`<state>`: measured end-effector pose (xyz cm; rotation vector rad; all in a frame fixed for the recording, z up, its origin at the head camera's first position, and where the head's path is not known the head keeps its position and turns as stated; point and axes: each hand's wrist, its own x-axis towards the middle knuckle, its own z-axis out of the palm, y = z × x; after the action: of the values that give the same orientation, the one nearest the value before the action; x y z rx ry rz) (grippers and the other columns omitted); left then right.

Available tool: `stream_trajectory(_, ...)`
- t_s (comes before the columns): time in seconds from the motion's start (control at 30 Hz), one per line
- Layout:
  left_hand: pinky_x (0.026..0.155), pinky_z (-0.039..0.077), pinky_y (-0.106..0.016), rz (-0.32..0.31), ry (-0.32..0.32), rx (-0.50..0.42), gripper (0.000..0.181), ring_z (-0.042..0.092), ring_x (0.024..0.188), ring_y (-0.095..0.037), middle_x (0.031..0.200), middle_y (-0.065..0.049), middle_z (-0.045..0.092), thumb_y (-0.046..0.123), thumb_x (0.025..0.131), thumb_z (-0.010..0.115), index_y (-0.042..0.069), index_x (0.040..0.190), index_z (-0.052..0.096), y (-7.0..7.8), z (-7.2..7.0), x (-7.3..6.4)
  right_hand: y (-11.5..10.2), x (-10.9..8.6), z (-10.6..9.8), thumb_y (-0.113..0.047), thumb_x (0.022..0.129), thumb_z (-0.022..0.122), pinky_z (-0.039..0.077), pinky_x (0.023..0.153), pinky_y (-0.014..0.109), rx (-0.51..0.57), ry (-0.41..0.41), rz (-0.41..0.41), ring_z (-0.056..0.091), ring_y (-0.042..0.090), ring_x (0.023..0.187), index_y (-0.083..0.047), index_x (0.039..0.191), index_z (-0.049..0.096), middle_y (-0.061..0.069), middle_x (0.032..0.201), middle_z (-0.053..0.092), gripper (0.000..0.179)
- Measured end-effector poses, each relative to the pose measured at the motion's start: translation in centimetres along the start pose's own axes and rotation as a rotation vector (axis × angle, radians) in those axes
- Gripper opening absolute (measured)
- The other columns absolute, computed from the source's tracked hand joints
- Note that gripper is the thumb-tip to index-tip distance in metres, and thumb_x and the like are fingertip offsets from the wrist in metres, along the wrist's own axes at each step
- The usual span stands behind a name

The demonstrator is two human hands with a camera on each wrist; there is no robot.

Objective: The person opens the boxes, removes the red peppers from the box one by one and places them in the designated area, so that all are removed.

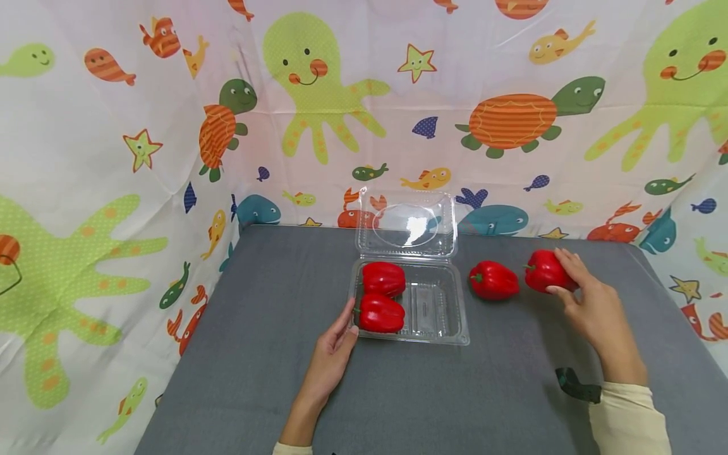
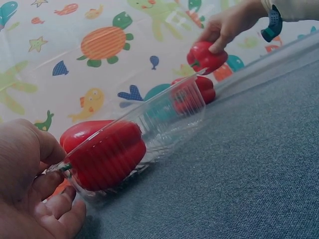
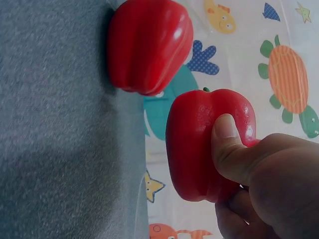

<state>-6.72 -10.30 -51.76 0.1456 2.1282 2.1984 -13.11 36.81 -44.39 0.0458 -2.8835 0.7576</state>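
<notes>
Right hand (image 1: 594,306): thumb and fingers clamped on 1 red pepper (image 1: 545,272), right of frame, off the table (image 1: 455,398). Left hand (image 1: 332,356) at clear container (image 1: 436,306), mid-frame; can't tell if pinching. 2 peppers (image 1: 382,313) inside; 1 loose pepper (image 1: 493,280) right of it. Looks like loading, roughly halfway; next probably calls for carrying left, lowering into right side.

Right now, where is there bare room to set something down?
The grey table is bare left of the clear container and left hand, and in front, between that hand and the dark wristband. Inside, the right half is free beside two peppers. Just right of the container is crowded: a loose pepper, then the held pepper and right hand.
</notes>
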Motion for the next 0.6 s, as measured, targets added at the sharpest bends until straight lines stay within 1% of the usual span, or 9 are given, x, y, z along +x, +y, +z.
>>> stream_trajectory(0.23, 0.117, 0.036, -0.021, -0.012, 0.005, 0.005, 0.054, 0.032, 0.155, -0.008, 0.167, 0.014, 0.037, 0.019, 0.112, 0.056, 0.026, 0.164, 0.041, 0.2, -0.1, -0.1, 1.2, 0.1, 0.1, -0.016, 0.099, 0.076, 0.044, 0.094, 0.081, -0.015, -0.058, 0.005, 0.022, 0.054, 0.154, -0.027, 0.170, 0.018, 0.022, 0.170, 0.024, 0.092)
stream_trajectory(0.33, 0.118, 0.036, -0.021, -0.009, 0.005, 0.003, 0.055, 0.032, 0.155, -0.008, 0.167, 0.013, 0.037, 0.020, 0.112, 0.056, 0.025, 0.164, 0.041, 0.1, -0.1, -0.1, 1.8, 0.1, 0.2, -0.017, 0.098, 0.076, 0.043, 0.095, 0.082, -0.013, -0.080, 0.004, 0.021, 0.055, 0.154, -0.026, 0.170, 0.018, 0.022, 0.171, 0.024, 0.092)
stream_trajectory(0.6, 0.117, 0.036, -0.020, -0.010, -0.001, 0.002, 0.055, 0.032, 0.156, -0.009, 0.168, 0.013, 0.037, 0.018, 0.112, 0.055, 0.023, 0.164, 0.040, 0.1, -0.1, 0.0, 2.7, 0.4, 0.3, -0.018, 0.098, 0.077, 0.043, 0.096, 0.081, -0.024, -0.110, -0.007, 0.024, 0.060, 0.150, -0.024, 0.169, 0.019, 0.024, 0.170, 0.025, 0.093)
